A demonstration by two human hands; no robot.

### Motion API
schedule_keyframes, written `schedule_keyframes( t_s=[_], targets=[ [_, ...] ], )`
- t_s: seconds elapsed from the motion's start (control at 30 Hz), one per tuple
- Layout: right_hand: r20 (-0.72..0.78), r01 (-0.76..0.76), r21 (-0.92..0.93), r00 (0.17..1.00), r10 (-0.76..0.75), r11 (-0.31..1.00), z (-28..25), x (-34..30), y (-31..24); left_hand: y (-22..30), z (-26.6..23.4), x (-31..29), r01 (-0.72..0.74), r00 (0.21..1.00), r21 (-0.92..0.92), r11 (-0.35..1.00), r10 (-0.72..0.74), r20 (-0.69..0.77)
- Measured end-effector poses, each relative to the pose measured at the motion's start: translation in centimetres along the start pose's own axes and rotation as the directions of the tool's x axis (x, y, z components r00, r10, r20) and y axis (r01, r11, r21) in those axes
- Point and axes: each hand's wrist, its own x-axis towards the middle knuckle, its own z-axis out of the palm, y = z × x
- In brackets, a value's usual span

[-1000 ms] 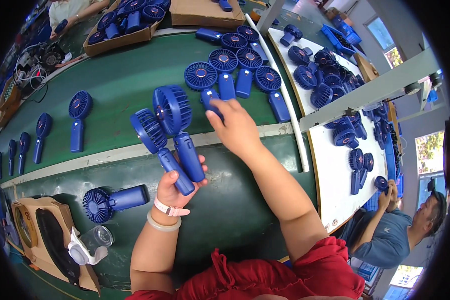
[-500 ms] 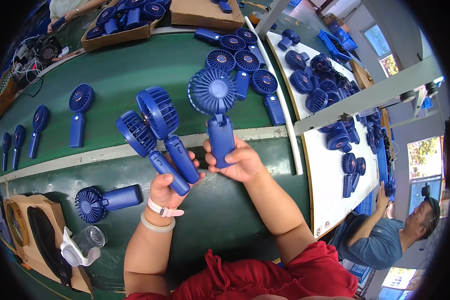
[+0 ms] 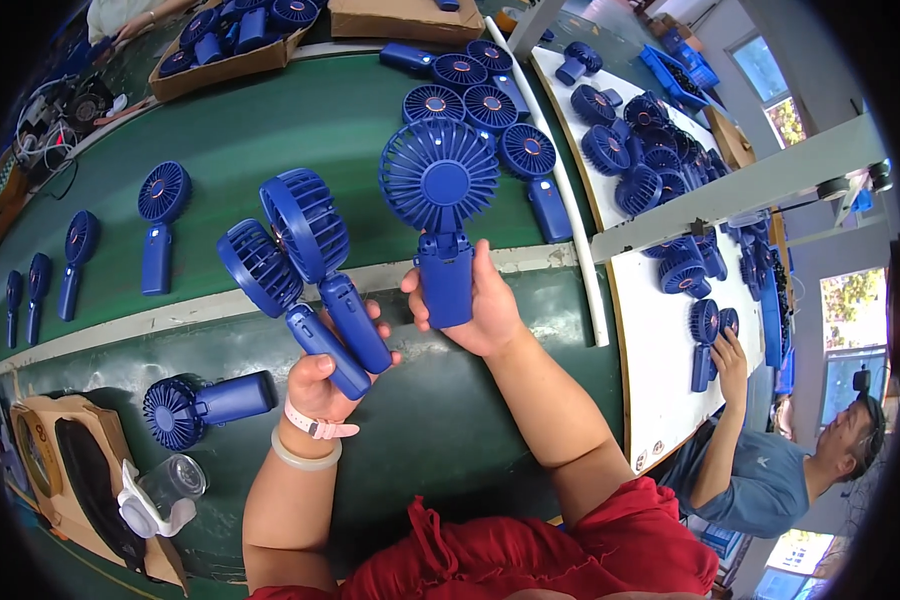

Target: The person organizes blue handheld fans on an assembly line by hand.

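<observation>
My left hand [image 3: 315, 388] is closed round the handles of two dark blue handheld fans. One fan [image 3: 305, 225] overlaps the other fan [image 3: 258, 265], both with their round cages up. In my right hand [image 3: 492, 310] a third handheld fan [image 3: 442, 185] stands upright, its ribbed back showing. My fingers wrap the lower handle, and the thumb lies along its right side. Left of my left hand, another fan [image 3: 205, 408] lies on its side on the green bench [image 3: 420, 450].
Several fans stretch leftward along the green belt [image 3: 240, 130]; others cluster by a white tube [image 3: 570, 220]. A cardboard box [image 3: 175, 85] of fans stands behind. A clear plastic jar [image 3: 175, 480] rests lower left. At right, a co-worker's hand [image 3: 730, 365] touches fans on a white table [image 3: 660, 400].
The fan in my right hand has turned its back more squarely toward me, and my right thumb has moved off its handle's front. My left hand's fans shifted slightly left. The co-worker reached to the table.
</observation>
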Motion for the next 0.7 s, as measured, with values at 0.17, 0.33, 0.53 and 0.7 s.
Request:
schedule_keyframes(
  t_s=[0.17, 0.33, 0.53, 0.7],
  targets=[
    [-0.133, 0.058, -0.218, 0.987, -0.089, 0.974, 0.4, -0.4, 0.3, -0.2, 0.1, 0.0, 0.005, 0.999, 0.014, 1.0, -0.005, -0.043],
    [-0.274, 0.02, -0.434, 0.949, -0.154, 0.9, 1.2, -0.3, 0.6, -0.5, 0.7, -0.1, 0.002, 0.982, 0.165, 0.986, 0.029, -0.184],
    [-0.25, 0.03, -0.537, 0.949, -0.193, 0.843, 0.9, -0.2, 0.7, -0.5, 1.3, 0.1, 0.014, 0.978, 0.214, 0.977, 0.031, -0.208],
    [-0.228, 0.073, -0.587, 0.941, -0.252, 0.806, 0.6, 0.0, 1.0, -0.6, 1.5, 0.1, 0.008, 0.98, 0.236, 0.972, 0.039, -0.194]
  ],
)
